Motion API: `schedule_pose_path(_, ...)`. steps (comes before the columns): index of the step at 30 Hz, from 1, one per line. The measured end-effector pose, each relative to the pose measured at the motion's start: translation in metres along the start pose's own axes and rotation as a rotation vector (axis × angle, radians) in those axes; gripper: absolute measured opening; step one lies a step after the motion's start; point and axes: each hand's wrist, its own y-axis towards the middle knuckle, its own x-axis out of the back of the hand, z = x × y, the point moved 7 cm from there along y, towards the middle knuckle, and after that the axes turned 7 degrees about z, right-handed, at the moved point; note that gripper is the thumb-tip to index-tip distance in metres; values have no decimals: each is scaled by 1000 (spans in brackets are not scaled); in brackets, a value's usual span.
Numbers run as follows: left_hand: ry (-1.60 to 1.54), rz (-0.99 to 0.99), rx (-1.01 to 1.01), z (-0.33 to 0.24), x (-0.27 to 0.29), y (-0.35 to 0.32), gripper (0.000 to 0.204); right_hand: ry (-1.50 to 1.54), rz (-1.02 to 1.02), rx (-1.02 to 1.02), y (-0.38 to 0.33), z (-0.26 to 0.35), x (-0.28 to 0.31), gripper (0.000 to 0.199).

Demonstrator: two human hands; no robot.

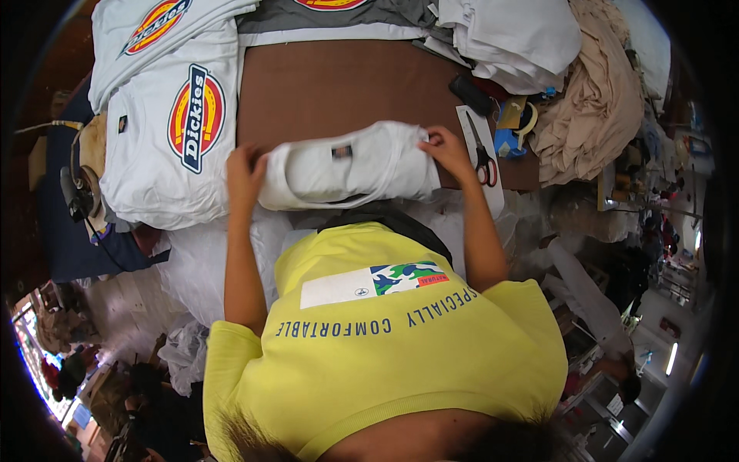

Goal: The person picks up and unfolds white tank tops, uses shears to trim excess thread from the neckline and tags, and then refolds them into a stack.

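A folded white T-shirt (412, 168) lies across the near edge of the brown tabletop (331, 85), its round neckline and small dark neck label facing up. At its left end my left hand (245, 175) is closed, thumb and fingers pinching the fabric. My right hand (449, 152) pinches the upper right corner between thumb and fingers. The underside of the shirt, and how it is folded there, are hidden.
Left stands a pile of white T-shirts (146, 165) with printed chest logos. A grey shirt (269, 19) lies at the back. White cloth (512, 35) and beige cloth (593, 115) are heaped right. Scissors (485, 163), a blue tape dispenser (508, 142) and a black object (470, 94) lie nearby.
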Motion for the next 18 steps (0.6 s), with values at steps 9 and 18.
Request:
schedule_pose_path(9,281,-137,-225,-40,-35,1,16,-371,-323,348,-5,32,-35,17)
schedule_pose_path(18,-298,924,592,85,-159,-147,48,-839,-346,-73,-22,35,-35,27)
